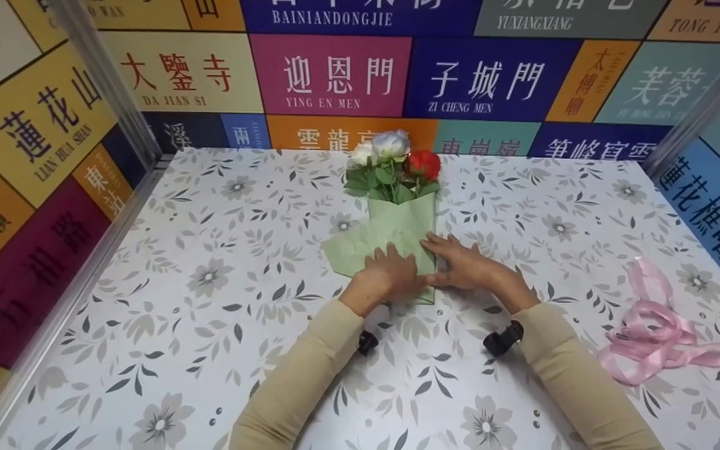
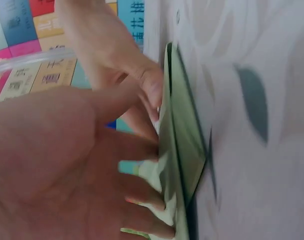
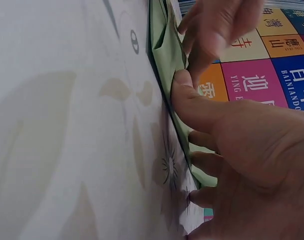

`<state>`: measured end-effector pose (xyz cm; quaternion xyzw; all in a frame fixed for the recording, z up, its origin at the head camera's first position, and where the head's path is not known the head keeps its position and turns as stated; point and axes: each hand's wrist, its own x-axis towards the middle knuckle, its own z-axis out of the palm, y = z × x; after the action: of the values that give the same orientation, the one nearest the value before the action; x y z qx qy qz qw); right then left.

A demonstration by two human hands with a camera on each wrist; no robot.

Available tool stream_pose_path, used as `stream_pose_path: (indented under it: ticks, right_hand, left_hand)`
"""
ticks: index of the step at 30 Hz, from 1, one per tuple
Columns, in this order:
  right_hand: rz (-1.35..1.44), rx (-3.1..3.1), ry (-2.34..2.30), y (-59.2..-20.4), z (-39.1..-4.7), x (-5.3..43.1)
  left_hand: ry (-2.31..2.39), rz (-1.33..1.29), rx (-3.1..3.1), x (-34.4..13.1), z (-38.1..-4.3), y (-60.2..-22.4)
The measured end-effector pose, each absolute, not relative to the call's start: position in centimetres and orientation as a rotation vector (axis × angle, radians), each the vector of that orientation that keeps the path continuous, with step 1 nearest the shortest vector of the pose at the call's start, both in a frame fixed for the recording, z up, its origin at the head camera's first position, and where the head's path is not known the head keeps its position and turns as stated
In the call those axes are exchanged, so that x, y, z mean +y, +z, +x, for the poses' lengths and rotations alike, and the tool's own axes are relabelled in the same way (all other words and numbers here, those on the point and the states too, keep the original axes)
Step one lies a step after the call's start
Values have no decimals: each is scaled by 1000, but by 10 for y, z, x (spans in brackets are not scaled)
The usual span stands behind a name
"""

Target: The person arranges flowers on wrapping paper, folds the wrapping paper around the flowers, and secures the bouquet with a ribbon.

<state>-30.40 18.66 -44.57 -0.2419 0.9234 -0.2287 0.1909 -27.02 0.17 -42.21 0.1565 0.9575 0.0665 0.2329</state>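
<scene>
A bouquet [image 1: 400,175] in green paper [image 1: 402,212] lies near the middle of the bench [image 1: 260,206], its heads at 12 o'clock and the wrapped stem end towards 6. A white bloom [image 1: 362,154] sits at 11 o'clock of the bunch, a pale blue one [image 1: 390,145] at 12 and a red one [image 1: 424,165] at 1, clear of the paper's top edge, likely so that they show while the stems are covered. One pointed corner of the sheet spreads out to 9 o'clock.

The left hand [image 1: 390,275] lies across the lower wrap; its grip is apart, fingers spread and pressing, probably to keep the folds flat. The right hand [image 1: 462,262] is just beside it at 3 o'clock, its grip also apart, thumb and fingers against the paper's right edge, seemingly to stop the bundle slipping sideways.

Well apart, at 4 o'clock, pink ribbon [image 1: 654,337] lies in loose loops, perhaps placed there to leave the wrapping unhindered. Lettered panels [image 1: 335,75] stand beyond, from 10 round to 2 o'clock.
</scene>
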Motion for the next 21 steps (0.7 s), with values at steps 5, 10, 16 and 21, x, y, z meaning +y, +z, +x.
stream_pose_path:
  ticks: [5, 10, 16, 21]
  right_hand:
    - [-700, 2597, -625, -445, -299, 188]
    - [-729, 2583, -603, -443, -294, 189]
    - [-744, 2602, -596, -443, -292, 191]
    - [-745, 2619, -573, -445, -291, 189]
  left_hand:
    - [155, 348, 2705, 14, -262, -426]
    - [-18, 348, 2709, 17, -255, -426]
    - [-110, 394, 2726, 17, -250, -425]
    - [-150, 367, 2747, 22, -250, -427]
